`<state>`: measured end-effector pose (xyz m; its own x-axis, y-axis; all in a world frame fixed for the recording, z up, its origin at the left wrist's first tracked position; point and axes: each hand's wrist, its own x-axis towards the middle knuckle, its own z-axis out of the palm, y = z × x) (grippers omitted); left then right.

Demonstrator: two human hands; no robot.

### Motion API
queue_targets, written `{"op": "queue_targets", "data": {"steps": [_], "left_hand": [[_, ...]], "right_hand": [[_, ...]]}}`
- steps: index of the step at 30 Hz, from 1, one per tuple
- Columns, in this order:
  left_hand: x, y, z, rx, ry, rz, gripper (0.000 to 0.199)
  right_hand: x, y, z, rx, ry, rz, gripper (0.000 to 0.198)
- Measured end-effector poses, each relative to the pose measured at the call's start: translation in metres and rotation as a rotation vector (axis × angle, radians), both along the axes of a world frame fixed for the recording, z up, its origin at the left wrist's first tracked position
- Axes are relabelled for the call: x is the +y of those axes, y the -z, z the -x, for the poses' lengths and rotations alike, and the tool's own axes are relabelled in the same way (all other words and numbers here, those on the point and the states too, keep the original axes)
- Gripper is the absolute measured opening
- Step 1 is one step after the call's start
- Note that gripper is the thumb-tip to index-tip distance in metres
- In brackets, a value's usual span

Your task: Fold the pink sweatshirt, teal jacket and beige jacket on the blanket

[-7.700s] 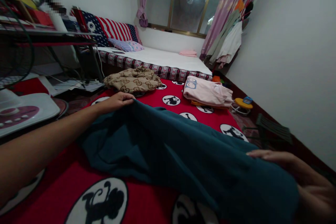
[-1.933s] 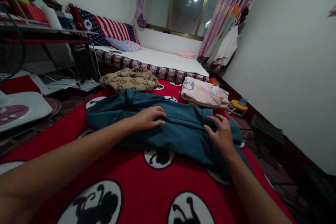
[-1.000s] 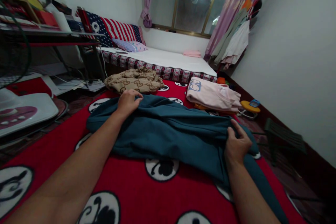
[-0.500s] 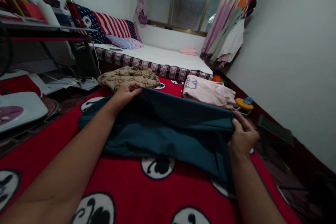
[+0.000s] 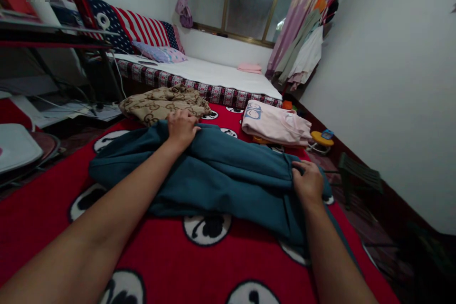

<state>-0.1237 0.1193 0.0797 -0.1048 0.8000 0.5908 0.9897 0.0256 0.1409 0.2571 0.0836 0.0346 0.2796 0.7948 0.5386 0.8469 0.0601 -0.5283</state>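
Note:
A teal garment (image 5: 228,190) lies folded lengthwise and wrinkled across the red blanket; its exact kind does not show. My left hand (image 5: 182,128) rests on its far edge, fingers spread over the cloth and thumb apart. At the right end of the folded part, my right hand (image 5: 309,181) has its fingers curled on the cloth's edge. Just beyond my left hand sits a bunched tan patterned cloth (image 5: 156,104). A folded pale pink shirt (image 5: 274,123) with a blue print lies past the garment, toward the right.
The red blanket (image 5: 178,266) carries white round patterns. Behind it stands a bed (image 5: 213,73) with pillows. A desk (image 5: 53,35) and a pale chair seat (image 5: 17,147) are on the left. A yellow stool (image 5: 322,139) and a dark green stool (image 5: 359,171) stand on the right.
The garment's raised far edge has come down and lies flat. My left hand has gone from pinching that edge to resting on it; my right hand has lowered with the cloth.

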Motion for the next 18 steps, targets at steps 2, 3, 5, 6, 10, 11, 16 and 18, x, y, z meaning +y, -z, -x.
{"op": "queue_targets", "data": {"steps": [2, 3, 5, 6, 10, 11, 16, 18], "left_hand": [[0.0, 0.001, -0.028, 0.04, 0.156, -0.018, 0.022], [-0.002, 0.004, -0.043, 0.042, 0.265, -0.005, 0.024], [-0.008, 0.013, -0.071, 0.044, 0.516, 0.104, 0.033], [-0.01, 0.021, -0.083, 0.047, 0.612, 0.184, 0.039], [-0.013, 0.058, -0.105, 0.066, 0.679, 0.459, 0.061], [-0.012, 0.064, -0.106, 0.067, 0.667, 0.489, 0.062], [-0.008, 0.07, -0.104, 0.072, 0.649, 0.493, 0.061], [-0.01, 0.068, -0.104, 0.08, 0.642, 0.484, 0.061]], "right_hand": [[-0.003, 0.003, 0.006, -0.137, 0.039, 0.027, 0.031], [-0.005, 0.003, 0.011, -0.184, 0.049, 0.002, 0.033], [-0.009, 0.001, 0.022, -0.267, 0.02, -0.058, 0.041], [-0.01, 0.0, 0.027, -0.317, -0.028, -0.054, 0.044], [-0.01, 0.009, 0.037, -0.488, -0.214, 0.273, 0.047], [-0.009, 0.012, 0.037, -0.497, -0.214, 0.357, 0.047], [-0.008, 0.01, 0.029, -0.413, -0.15, 0.428, 0.041], [-0.009, 0.001, 0.024, -0.362, -0.125, 0.36, 0.032]]}}
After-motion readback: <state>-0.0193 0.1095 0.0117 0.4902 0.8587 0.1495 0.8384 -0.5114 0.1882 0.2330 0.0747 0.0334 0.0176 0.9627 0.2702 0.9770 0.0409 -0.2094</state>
